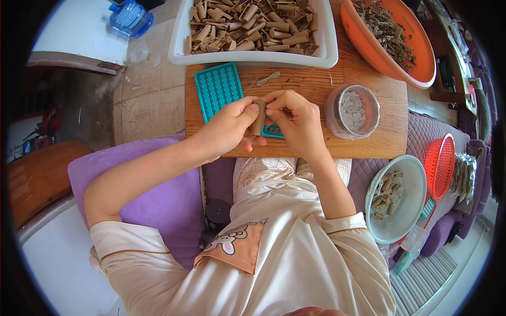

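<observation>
Two-handed hold, light touch

Above a brown wooden counter, the left hand and right hand grip with their fingers a brown, cardboard-like cylindrical tube. It should prove light, dry and stiff but crushable, best held gently along its sides.

on our wooden table, we see a white tub, an orange basin, two teal trays and a round jar.
</observation>
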Motion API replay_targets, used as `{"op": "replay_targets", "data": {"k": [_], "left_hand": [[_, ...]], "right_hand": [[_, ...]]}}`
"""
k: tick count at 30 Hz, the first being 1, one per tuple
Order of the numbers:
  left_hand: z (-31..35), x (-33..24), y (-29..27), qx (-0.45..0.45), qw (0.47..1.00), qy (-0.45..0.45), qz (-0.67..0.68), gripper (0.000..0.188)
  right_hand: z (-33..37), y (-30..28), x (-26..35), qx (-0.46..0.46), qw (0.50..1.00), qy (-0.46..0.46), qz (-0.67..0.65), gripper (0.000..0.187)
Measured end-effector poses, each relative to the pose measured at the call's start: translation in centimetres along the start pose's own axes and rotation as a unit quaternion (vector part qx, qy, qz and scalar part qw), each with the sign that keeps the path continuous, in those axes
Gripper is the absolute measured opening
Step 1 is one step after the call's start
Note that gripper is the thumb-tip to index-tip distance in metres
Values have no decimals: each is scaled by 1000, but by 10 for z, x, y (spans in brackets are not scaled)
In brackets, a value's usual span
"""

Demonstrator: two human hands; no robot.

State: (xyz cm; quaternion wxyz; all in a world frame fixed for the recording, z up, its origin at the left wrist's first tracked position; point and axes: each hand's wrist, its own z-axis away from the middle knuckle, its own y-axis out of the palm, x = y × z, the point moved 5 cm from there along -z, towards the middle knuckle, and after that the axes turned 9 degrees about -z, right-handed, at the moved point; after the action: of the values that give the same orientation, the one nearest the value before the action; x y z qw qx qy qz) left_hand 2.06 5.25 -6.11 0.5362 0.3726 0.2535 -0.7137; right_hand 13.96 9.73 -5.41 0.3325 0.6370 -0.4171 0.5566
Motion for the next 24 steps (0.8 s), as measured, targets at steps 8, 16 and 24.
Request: {"op": "replay_targets", "data": {"k": [8,16,24], "left_hand": [[1,-10,1,6,999,-18,45,31],[6,-11,1,-2,997,-5,77,34],[4,-7,-3,-43,997,5,62,32]], "right_hand": [[4,-3,-2,-27,998,-7,-59,9],[3,0,5,-34,996,-80,26,4],[2,11,0,-48,995,-83,3,10]]}}
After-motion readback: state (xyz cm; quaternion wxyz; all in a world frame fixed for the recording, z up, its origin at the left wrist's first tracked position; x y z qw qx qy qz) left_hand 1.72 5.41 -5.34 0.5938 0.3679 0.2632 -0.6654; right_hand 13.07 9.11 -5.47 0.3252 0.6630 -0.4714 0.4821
